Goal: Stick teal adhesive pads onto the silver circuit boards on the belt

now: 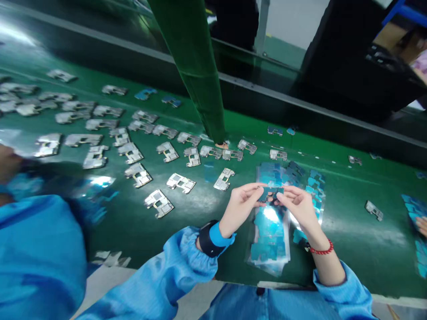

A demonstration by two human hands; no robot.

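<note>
head view: blue board (266, 192) sits between left hand (243, 202) and right hand (299, 205), each pinching one end.

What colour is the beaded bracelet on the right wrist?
The beaded bracelet is red, clearest in head view.

My L hand (245, 201) & R hand (298, 202) hold a small dark-blue circuit board (265, 192) btwn them, over teal film sheets (270, 235) on a green table (340, 253). Silver boards (162, 205) lie scattered to L; co-worker's blue sleeve (40, 258) far L; green post (196, 62) top ctr.
</note>
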